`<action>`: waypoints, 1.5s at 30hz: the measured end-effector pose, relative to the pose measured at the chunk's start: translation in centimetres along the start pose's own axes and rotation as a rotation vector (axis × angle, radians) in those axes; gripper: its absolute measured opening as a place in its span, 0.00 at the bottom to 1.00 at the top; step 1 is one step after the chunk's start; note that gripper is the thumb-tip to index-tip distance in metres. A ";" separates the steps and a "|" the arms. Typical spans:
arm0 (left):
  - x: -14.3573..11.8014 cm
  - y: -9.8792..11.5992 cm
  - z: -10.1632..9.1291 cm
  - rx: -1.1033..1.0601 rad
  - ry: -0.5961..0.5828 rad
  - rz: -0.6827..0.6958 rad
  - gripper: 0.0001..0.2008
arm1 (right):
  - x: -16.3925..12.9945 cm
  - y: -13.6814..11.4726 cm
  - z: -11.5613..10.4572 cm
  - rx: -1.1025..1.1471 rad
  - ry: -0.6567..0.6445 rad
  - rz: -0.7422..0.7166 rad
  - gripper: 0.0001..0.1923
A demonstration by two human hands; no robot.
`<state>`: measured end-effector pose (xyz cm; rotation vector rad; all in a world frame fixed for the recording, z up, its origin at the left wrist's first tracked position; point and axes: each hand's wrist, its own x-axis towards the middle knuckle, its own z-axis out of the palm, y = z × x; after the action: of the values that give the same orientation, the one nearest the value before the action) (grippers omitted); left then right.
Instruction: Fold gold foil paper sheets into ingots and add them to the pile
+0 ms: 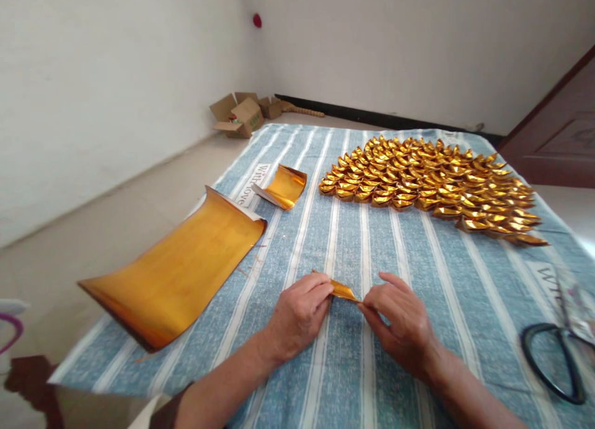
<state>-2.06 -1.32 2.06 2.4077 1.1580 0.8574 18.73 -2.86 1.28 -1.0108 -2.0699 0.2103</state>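
Between my hands is a small folded piece of gold foil paper (343, 289), narrow and pointed at its right end. My left hand (304, 308) is closed on its left part, and the fingers cover that end. With thumb and forefinger, my right hand (400, 320) pinches the pointed right tip. Farther back on the right stand many folded gold paper ingots (427, 181), packed in rows. To the left lies a large curled stack of gold foil paper (186, 265), and beyond it a smaller curled stack of gold foil paper (284, 186).
A blue and white striped cloth (260, 330) covers the table. Black-handled scissors (553, 361) lie near the right edge. On the floor behind are an open cardboard box (244, 119) and a smaller box (270, 108). A brown door (558, 125) stands at the right.
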 end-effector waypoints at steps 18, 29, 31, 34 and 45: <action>0.4 -0.2 0.5 -0.005 -0.051 -0.177 0.08 | 0.2 0.5 1.0 -0.071 -0.095 0.082 0.11; 0.1 -0.3 1.3 0.105 0.007 -0.144 0.10 | -0.4 0.0 1.2 -0.210 -0.152 0.043 0.13; 0.1 -0.2 1.3 0.130 0.007 -0.141 0.11 | -0.5 -0.2 1.2 -0.258 -0.160 0.035 0.12; 0.1 -0.1 1.4 0.163 0.007 -0.135 0.12 | -0.5 -0.5 1.3 -0.322 -0.186 0.022 0.13; 0.2 -0.7 0.8 0.111 -0.027 -0.162 0.09 | -1.1 0.0 2.2 -0.386 -0.193 -0.026 0.08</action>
<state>-1.91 -0.79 1.18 2.3640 1.4019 0.7252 17.49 -3.25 -0.82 -1.2308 -2.3536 -0.1168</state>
